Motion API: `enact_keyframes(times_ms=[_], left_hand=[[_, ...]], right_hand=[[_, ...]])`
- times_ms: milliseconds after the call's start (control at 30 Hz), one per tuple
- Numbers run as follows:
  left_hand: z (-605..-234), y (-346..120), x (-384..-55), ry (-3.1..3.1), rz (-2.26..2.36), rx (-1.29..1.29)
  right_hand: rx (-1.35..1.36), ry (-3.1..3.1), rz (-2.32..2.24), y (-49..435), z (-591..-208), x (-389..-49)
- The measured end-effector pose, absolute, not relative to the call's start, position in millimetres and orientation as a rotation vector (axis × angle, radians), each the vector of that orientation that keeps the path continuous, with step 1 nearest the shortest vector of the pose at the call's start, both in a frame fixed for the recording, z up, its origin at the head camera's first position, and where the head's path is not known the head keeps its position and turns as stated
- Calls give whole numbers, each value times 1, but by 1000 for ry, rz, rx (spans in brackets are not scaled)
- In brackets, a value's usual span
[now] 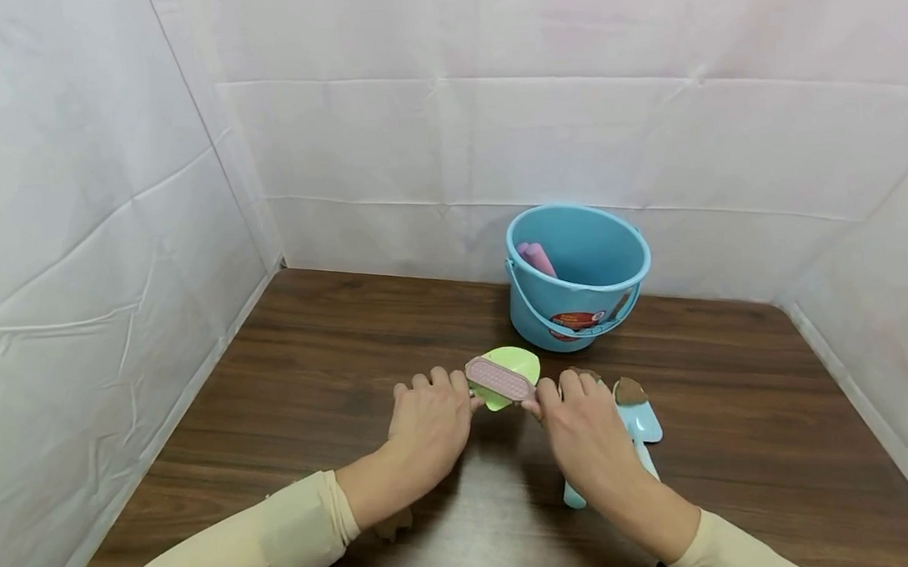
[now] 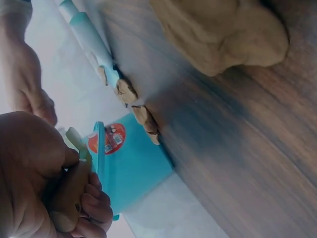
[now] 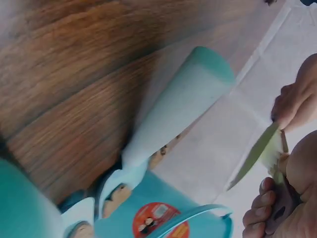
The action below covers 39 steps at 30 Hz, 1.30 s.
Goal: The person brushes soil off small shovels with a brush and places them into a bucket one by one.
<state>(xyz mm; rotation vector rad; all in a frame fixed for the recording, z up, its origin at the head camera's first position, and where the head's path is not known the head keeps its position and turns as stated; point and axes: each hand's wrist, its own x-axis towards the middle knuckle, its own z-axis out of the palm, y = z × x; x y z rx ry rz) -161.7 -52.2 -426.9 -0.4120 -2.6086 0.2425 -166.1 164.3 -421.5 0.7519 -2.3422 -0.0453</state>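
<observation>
Between the two hands, held up off the table, are a lime green blade (image 1: 526,363) and a pink textured strip (image 1: 498,379) that crosses over it, slanting from one hand to the other. The left hand (image 1: 432,419) is curled firmly around a brownish handle (image 2: 68,201); the right hand (image 1: 588,425) has its fingers wrapped around a purple handle (image 3: 281,203). Which handle belongs to the blade and which to the strip, I cannot tell.

Just beside the right hand, partly hidden under it, two light blue shovels (image 1: 641,423) lie on the table, with brown clay (image 1: 630,392) on their heads. Near the left forearm a separate lump of clay (image 2: 223,37) sits on the table, mostly covered by the arm from above. Beyond the hands stands a blue bucket (image 1: 598,238), upright, its handle down in front, a red label on its side and pink rods (image 1: 538,259) leaning inside. Everything rests on a dark wooden table (image 1: 314,355), with white sheets (image 1: 344,137) behind and at the sides. Cream sleeves (image 1: 223,538) cover the forearms.
</observation>
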Motion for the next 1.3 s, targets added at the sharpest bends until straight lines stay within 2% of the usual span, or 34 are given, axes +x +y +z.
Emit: enact_keyframes(times_ms=[333,700,1067,1300], left_hand=[[-427,-56,-153,-2641,243,-408],[-423,-52,-155,-2652,235,-413],[-423,-61,-151,-2647,231,-380],[-425,-64,-158,-2651,239,-354]], right_hand=[[564,-2341,-72,201,-424,-190],[739,-2269,-67,162,-420,-165],[615,-2259,-90,196,-417,-190],[715,-2261,-42,184,-410,-178]])
